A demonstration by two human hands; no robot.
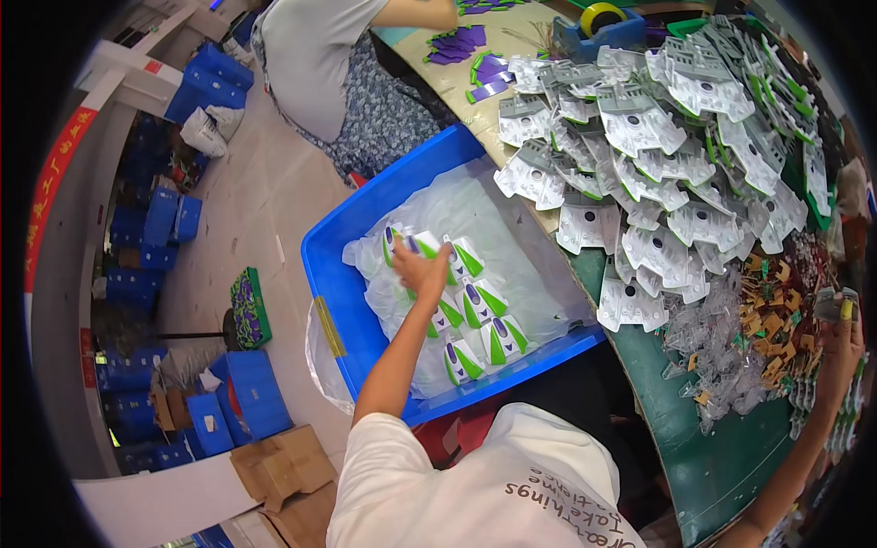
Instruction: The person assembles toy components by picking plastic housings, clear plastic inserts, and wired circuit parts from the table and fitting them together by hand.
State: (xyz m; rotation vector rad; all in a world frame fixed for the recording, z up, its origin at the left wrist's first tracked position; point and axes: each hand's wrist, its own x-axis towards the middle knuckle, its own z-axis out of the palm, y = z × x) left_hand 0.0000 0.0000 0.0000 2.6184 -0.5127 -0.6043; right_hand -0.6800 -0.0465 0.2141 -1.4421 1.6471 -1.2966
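1 blue bin (pixel 363 320). Inside it: white-and-green shells (pixel 477 306), probably light, stiff, slick; best lifted by side edges. My left hand (pixel 422 269): fingers spread over 1 shell; whether clamped, I cannot tell. Right of bin: my right hand (pixel 839 352), at a grey-and-yellow piece (pixel 847 308), grip unclear.

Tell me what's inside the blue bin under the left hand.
White-and-green parts lie on pale plastic in the bin; the left hand hides some of that layer. Whatever may be under the plastic is covered and cannot be seen.
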